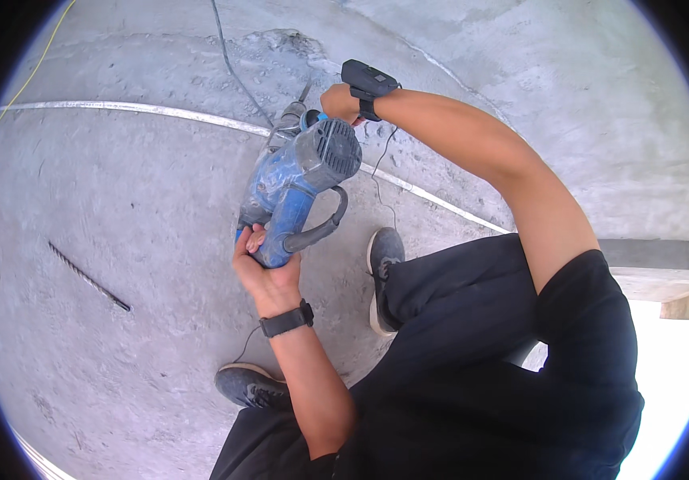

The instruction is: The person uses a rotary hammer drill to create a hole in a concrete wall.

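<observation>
A blue rotary hammer drill (288,176), dusty and scuffed, is held in front of me in both hands. My left hand (268,272) is closed around its rear handle end, beside the black curved cord guard (322,226). At the far end, my right hand (340,104) is closed on the blue side handle (312,120), partly hidden by the motor housing. The bit (306,90) in the chuck points away from me towards a chipped patch (284,42) of concrete. I cannot tell whether its tip touches. Both wrists wear black straps.
A loose spiral drill bit (88,276) lies on the concrete floor (144,344) at the left. A white pipe-like strip (136,106) crosses behind the drill. A dark cable (227,64) and a yellow cord (40,60) run at the far left. My shoes (384,272) flank the drill.
</observation>
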### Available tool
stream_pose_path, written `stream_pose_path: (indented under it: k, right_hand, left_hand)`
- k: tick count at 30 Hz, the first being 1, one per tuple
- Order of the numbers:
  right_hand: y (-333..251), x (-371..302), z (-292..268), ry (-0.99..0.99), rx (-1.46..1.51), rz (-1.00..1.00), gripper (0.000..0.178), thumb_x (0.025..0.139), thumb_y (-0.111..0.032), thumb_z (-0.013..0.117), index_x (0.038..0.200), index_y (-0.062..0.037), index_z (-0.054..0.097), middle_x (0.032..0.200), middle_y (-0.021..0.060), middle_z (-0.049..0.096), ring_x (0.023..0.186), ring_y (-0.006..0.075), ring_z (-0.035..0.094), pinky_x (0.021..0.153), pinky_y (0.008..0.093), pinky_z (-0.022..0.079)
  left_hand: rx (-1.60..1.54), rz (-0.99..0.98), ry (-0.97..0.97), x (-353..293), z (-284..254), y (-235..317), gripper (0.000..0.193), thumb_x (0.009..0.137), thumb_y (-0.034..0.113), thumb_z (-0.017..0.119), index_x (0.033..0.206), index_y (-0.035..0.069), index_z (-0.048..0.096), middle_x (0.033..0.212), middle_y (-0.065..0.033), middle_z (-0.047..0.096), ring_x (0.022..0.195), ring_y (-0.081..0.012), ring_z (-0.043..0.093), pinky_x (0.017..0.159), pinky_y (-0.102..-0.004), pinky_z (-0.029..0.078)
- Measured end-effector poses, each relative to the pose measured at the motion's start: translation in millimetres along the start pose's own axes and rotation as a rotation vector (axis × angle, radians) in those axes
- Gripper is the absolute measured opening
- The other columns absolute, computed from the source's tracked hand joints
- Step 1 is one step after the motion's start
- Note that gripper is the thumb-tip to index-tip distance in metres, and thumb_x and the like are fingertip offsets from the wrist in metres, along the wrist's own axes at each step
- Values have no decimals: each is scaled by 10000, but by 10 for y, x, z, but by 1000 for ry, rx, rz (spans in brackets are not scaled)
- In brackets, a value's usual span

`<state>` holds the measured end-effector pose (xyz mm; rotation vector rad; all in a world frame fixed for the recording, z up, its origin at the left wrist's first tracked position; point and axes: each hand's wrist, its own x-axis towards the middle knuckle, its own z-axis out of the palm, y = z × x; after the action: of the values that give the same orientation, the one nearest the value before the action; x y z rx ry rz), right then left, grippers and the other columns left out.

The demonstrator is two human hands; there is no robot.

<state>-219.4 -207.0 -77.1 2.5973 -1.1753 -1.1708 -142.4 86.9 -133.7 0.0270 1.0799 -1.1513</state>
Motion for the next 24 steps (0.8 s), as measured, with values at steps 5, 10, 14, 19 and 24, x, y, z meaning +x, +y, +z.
stream_pose_path:
  k: [5,10,14,19,24]
  right_hand:
    - [74,71,-13,28,-385,-491,79,534,-67,726,542,-22,662,506,109,613,528,276,663,439,395,511]
    - [170,304,74,64,-262,-469,82,553,-70,722,600,-23,674,583,138,636,565,316,660,473,425,517]
    - [-49,348,114,130,-121,-372,154,604,-148,718,717,-46,697,647,153,654,580,315,661,510,439,524]
    - [-124,414,270,212,312,-235,235,709,-260,704,819,-53,693,668,153,663,582,295,668,537,394,543]
    - [-209,319,223,107,421,-170,345,733,-354,724,835,-27,685,669,151,665,570,269,666,546,398,530]
  left_hand:
    - [1,-17,-58,-52,24,-2,113,919,102,448,883,6,494,520,70,405,474,-68,452,573,-222,467]
    - [-12,19,-90,-186,192,-52,69,903,74,487,851,30,490,563,60,411,495,-62,432,545,-216,453]
    - [38,138,-154,-204,172,3,63,905,61,486,853,30,503,574,53,415,498,-62,427,532,-216,444]
    - [258,336,-207,-218,351,17,56,898,42,503,845,30,517,577,52,418,501,-49,420,505,-197,424]
    - [261,348,-129,-216,333,25,52,899,41,506,857,67,524,585,53,414,504,-44,411,498,-198,413]
